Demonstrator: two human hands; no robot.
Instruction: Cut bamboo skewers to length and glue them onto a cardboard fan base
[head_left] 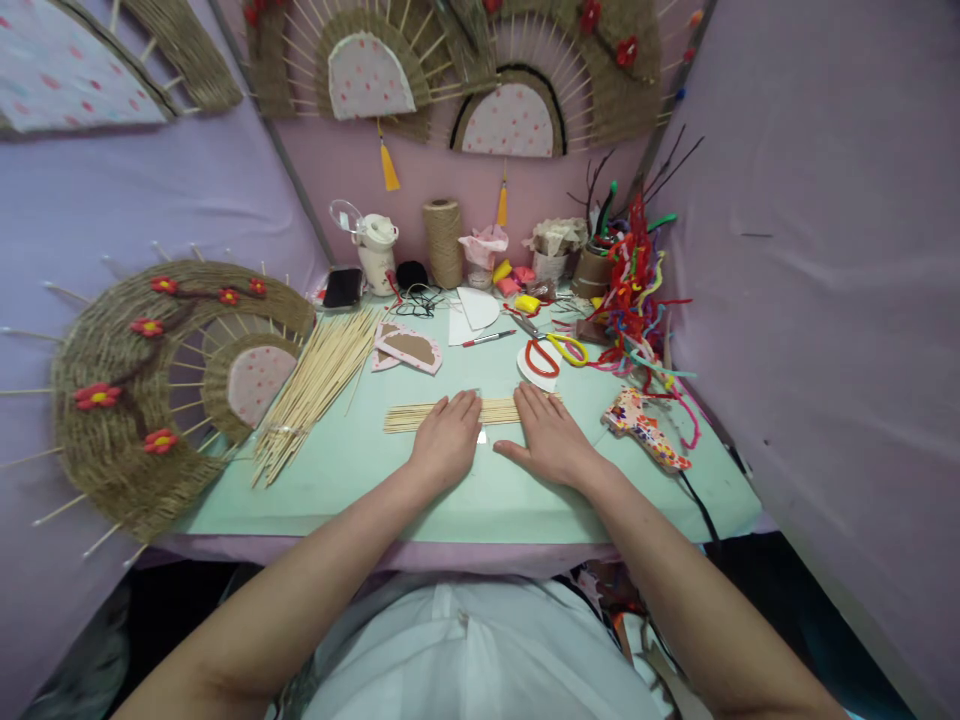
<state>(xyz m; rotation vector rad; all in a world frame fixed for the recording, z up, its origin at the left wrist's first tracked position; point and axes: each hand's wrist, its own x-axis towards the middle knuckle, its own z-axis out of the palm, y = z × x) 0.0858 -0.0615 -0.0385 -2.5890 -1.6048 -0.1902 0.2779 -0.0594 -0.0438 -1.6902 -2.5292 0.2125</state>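
A flat row of thin bamboo sticks (405, 417) lies crosswise on the pale green tabletop. My left hand (448, 436) rests flat over the middle of the row, its fingers pointing away from me. On the right end of the row lies my right hand (550, 435), fingers stretched out and thumb spread toward the left. Between the hands, part of the sticks shows, with a small white piece below them. My palms and fingers hide the rest of the row. Neither hand grips anything.
Left lies a big pile of loose sticks (322, 375) beside a twine-wrapped fan (127, 400). Beyond my hands are scissors (551, 350), a pen (489, 338) and dotted card pieces (407, 347). A flowered glue gun (645, 428) with a black cord lies right. Twine (443, 243) stands behind.
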